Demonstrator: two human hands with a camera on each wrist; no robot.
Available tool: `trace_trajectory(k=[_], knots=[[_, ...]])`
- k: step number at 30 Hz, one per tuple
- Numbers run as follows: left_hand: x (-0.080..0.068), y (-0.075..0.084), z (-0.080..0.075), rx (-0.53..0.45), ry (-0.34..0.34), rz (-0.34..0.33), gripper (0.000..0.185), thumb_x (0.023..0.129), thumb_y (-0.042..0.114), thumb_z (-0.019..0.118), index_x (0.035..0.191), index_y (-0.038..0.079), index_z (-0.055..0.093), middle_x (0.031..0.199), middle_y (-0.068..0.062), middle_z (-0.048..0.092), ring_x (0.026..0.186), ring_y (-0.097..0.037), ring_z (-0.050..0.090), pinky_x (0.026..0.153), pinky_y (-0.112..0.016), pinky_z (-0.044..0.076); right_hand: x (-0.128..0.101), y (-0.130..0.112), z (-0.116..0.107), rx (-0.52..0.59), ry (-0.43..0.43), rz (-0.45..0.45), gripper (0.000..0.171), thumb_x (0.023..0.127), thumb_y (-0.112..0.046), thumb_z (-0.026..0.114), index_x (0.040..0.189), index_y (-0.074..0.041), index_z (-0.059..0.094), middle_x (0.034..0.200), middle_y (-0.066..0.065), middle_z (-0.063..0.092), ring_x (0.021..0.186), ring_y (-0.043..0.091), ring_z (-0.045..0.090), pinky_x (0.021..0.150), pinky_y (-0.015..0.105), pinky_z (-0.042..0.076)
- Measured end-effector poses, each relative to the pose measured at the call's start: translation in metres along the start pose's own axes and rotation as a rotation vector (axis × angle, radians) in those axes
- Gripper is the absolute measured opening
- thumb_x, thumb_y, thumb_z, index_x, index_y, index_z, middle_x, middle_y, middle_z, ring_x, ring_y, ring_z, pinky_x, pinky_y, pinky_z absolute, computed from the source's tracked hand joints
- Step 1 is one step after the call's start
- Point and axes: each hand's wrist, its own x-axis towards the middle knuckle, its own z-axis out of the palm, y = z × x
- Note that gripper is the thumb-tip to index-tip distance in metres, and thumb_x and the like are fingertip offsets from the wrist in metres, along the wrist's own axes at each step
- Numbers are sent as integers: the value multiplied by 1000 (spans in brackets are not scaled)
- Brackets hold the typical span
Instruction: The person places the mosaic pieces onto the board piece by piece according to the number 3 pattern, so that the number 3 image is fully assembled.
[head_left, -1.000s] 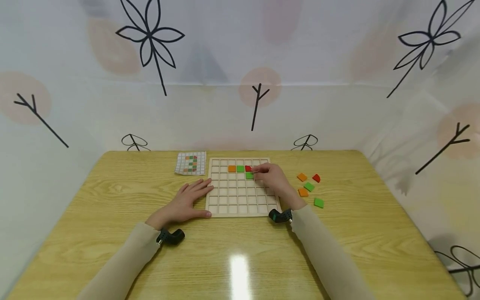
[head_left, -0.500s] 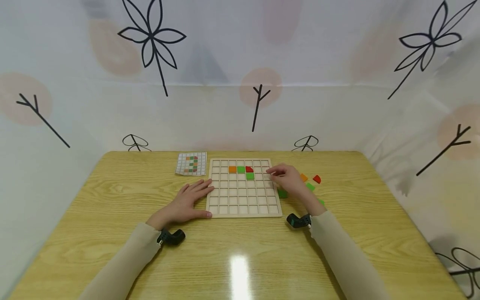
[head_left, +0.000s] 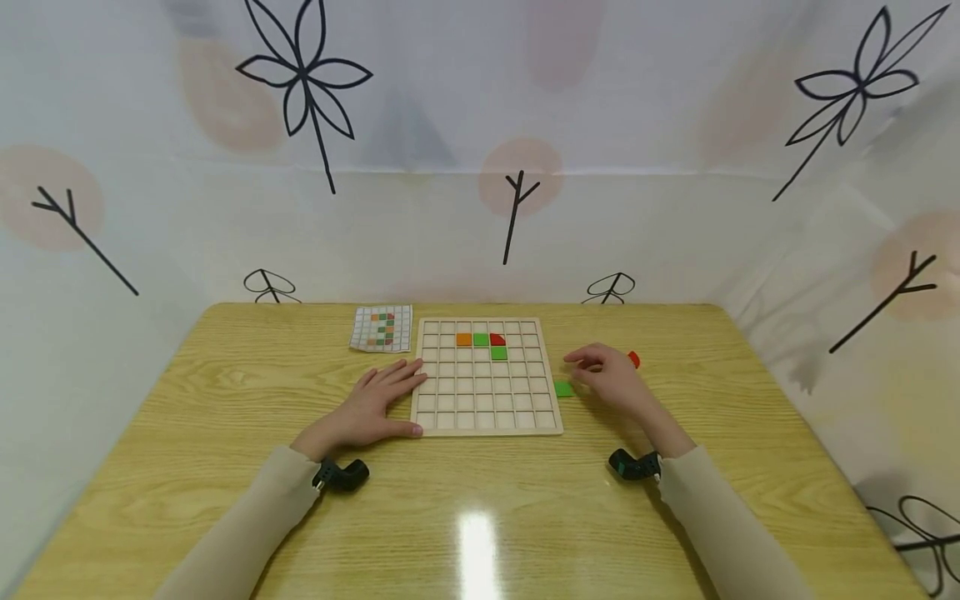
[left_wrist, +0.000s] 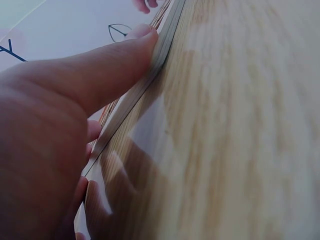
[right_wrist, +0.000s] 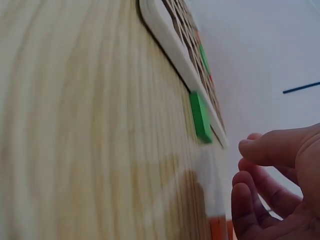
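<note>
A pale wooden grid board (head_left: 465, 402) lies mid-table. Set in its cells are an orange tile (head_left: 464, 340), two green tiles (head_left: 498, 354) and a red rounded tile (head_left: 497, 340). My left hand (head_left: 367, 410) rests at the board's left edge, fingers spread, with the thumb (left_wrist: 120, 65) on the rim. To the right of the board, my right hand (head_left: 609, 382) hovers with loosely bent fingers and nothing between thumb and fingertips. A loose green tile (right_wrist: 201, 117) lies against the board's right edge. Below the hand in the right wrist view are orange tiles (right_wrist: 218, 228).
Left of the board lies a paper card (head_left: 362, 327) printed with a grid of coloured cells. Behind the right hand a red rounded tile (head_left: 634, 359) shows partly; the hand covers other loose tiles. A patterned white cloth (head_left: 420, 225) hangs along the table's far edge.
My right hand has left the red tile on the board and moved right, over the loose tiles, uncovering the green tile at the board's edge. My left hand has stayed put.
</note>
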Motion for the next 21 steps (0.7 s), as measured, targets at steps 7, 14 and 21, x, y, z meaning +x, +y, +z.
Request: trace_trajectory(k=[7, 14, 21], knots=[[1, -2, 2, 9, 8, 5, 86, 89, 55, 69, 156, 13, 36, 165, -6, 20, 151, -32, 12, 114, -64, 2, -16, 13, -19, -58, 18, -22, 23, 95, -3, 67, 117, 0, 71, 115, 16, 63, 99, 31, 62, 75, 38, 55], [0, -2, 2, 1, 6, 0, 86, 89, 54, 70, 156, 13, 36, 165, -6, 20, 151, -31, 11, 114, -64, 1, -26, 24, -27, -120, 4, -37, 23, 92, -2, 70, 115, 0, 72, 106, 13, 65, 94, 28, 60, 76, 40, 54], [0, -1, 1, 5, 1, -1, 86, 89, 54, 70, 157, 14, 35, 165, -5, 19, 151, -31, 11, 114, -64, 2, -33, 27, -28, -152, 7, -40, 23, 91, -2, 71, 114, -3, 72, 109, 12, 67, 95, 27, 60, 76, 38, 51]])
